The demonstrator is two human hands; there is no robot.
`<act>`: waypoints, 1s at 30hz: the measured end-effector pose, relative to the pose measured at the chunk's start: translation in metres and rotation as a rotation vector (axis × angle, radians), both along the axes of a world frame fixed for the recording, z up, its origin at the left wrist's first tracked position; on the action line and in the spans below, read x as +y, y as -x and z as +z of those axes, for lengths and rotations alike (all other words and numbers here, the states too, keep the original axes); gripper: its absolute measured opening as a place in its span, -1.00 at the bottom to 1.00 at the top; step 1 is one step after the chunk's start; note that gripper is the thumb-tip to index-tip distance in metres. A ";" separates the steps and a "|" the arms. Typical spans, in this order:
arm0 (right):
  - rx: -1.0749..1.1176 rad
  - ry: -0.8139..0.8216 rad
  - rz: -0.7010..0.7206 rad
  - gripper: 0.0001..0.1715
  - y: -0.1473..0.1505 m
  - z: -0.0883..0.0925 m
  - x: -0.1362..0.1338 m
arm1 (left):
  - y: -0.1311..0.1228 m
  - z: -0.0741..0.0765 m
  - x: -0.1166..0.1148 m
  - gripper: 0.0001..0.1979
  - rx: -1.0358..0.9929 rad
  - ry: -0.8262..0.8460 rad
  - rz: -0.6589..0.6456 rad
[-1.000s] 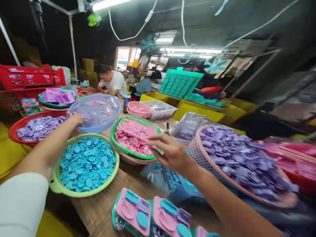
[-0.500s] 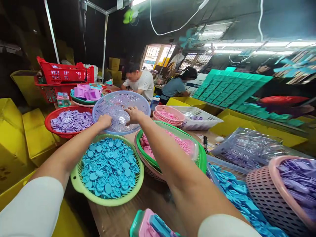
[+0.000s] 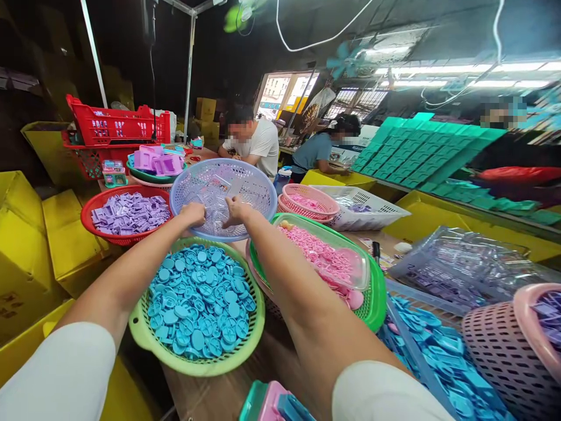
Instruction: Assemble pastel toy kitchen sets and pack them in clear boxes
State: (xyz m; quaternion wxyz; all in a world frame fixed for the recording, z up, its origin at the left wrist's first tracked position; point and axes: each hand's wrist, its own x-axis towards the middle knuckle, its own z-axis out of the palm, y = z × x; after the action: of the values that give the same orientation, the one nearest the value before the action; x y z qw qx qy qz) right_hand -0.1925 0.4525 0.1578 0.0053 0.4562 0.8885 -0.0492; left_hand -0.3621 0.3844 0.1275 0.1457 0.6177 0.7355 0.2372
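A blue-violet perforated basket (image 3: 260,227) holds clear plastic pieces (image 3: 214,206), and both of my hands reach into it. My left hand (image 3: 193,214) is closed at its left side; what the fingers grip is hidden. My right hand (image 3: 237,211) has its fingers curled down among the clear pieces, and I cannot make out what is in them. Nearer to me, under my forearms, a yellow-green basket (image 3: 139,336) is filled with round blue plastic parts (image 3: 199,298). Beside it, partly behind my right arm, stands a green basket (image 3: 377,295) with a clear tray of pink parts (image 3: 318,251).
A red basket (image 3: 87,225) of lilac parts stands left. Blue parts (image 3: 447,351) and a pink basket (image 3: 491,327) are at right. A small pink-and-teal item (image 3: 274,403) lies at the near edge. Two people (image 3: 265,143) sit beyond the table; yellow cartons (image 3: 21,251) line the left.
My right hand's fingers, spread above the clear pieces before, are now curled down among them. My left hand stays closed in the basket. The whole view has shifted slightly.
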 end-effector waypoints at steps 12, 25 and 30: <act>0.470 0.046 -0.186 -0.19 -0.007 0.003 0.002 | 0.016 0.029 -0.008 -0.96 -0.484 -0.292 0.078; 0.923 0.613 -0.244 -0.48 -0.041 0.020 0.000 | -0.002 0.047 -0.051 -0.78 -0.959 -0.362 0.041; 0.926 0.651 -0.235 -0.44 -0.050 0.030 -0.006 | -0.006 0.049 -0.054 -0.78 -0.993 -0.352 0.054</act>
State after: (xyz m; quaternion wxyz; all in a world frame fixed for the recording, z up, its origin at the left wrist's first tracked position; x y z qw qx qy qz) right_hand -0.1422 0.4464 0.1879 -0.2496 0.4577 0.6805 -0.5150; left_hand -0.3563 0.3300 0.1766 0.3647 0.4269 0.5426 0.6247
